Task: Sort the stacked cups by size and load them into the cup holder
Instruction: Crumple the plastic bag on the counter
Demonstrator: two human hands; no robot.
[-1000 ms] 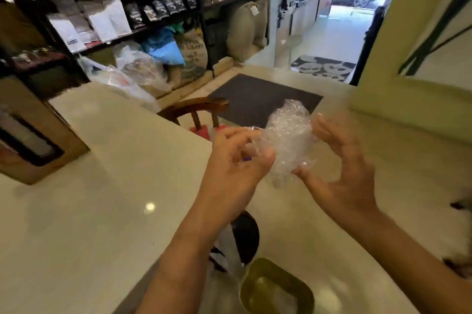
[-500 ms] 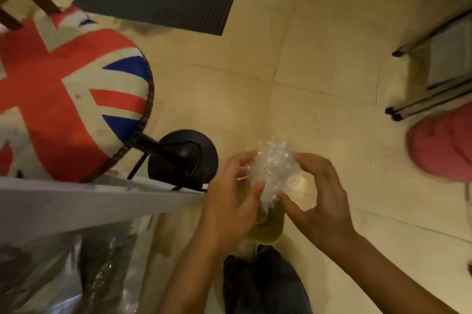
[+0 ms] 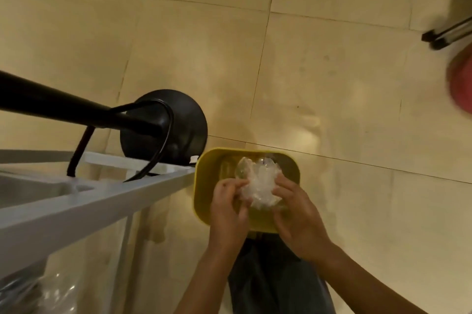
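Observation:
I look straight down at the floor. Both hands hold a crumpled ball of clear plastic wrap (image 3: 258, 186) over the mouth of a yellow bin (image 3: 204, 175) that stands on the tiles. My left hand (image 3: 227, 209) pinches the wrap from the left, my right hand (image 3: 293, 214) presses it from the right. The wrap sits inside the bin's rim line. No cups and no cup holder are in view.
The grey edge of the table (image 3: 89, 206) runs across the lower left. Beside the bin stands a stool's black round base (image 3: 184, 119) with its pole (image 3: 51, 106). Metal legs (image 3: 449, 32) and a red seat (image 3: 462, 81) show at the right edge.
My view swung from the tabletop and shop down to the floor. Both hands carried the plastic wrap down from table height to the mouth of the yellow bin.

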